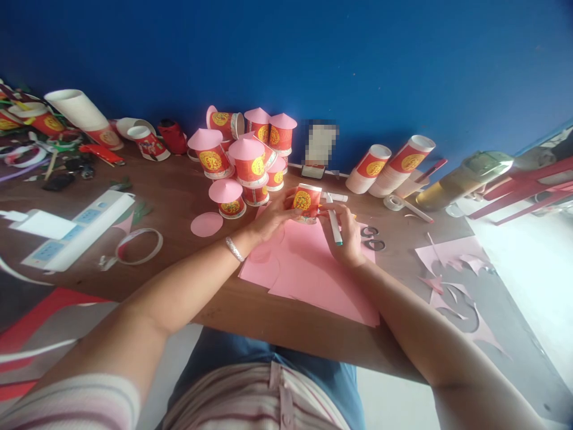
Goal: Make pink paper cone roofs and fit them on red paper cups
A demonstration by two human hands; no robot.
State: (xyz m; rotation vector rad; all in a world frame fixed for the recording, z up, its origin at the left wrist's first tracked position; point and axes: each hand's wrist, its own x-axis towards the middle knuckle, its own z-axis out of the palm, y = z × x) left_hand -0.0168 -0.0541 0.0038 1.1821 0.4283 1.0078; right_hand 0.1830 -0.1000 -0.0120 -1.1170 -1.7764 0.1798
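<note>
- The red cup (pixel 307 203) is above the far edge of the pink sheets (pixel 313 263), roughly upright, its long axis leaning slightly; its yellow emblem faces near. Which end is the mouth is hard to tell.
- The left hand (pixel 280 216) grasps the cup from the left, fingers curled against its side.
- The right hand (pixel 347 236) grasps a white marker (pixel 333 224), its long axis running near to far and its teal end pointing near. Whether these fingers also touch the cup cannot be told.
- Left of the hands and farther back, a cluster of cone-topped cups (pixel 249 164) stands with pink cones pointing up; at its far side, one cup (pixel 227 124) lies on its side, open end to the right.
- To the far right, two cup stacks (pixel 389 170) lean with their upper ends to the right, cups nested one inside another.
- A longer white stack (pixel 78 110) at far left leans with its upper end to the left, a red cup at its lower end.
- At the left edge, a cup (pixel 39 118) has slender coloured items at its mouth; what lies deeper is hidden.
- Right of the stacks, a gold bottle (pixel 463 179) slants, its clear end pointing far and right; its contents cannot be told.
</note>
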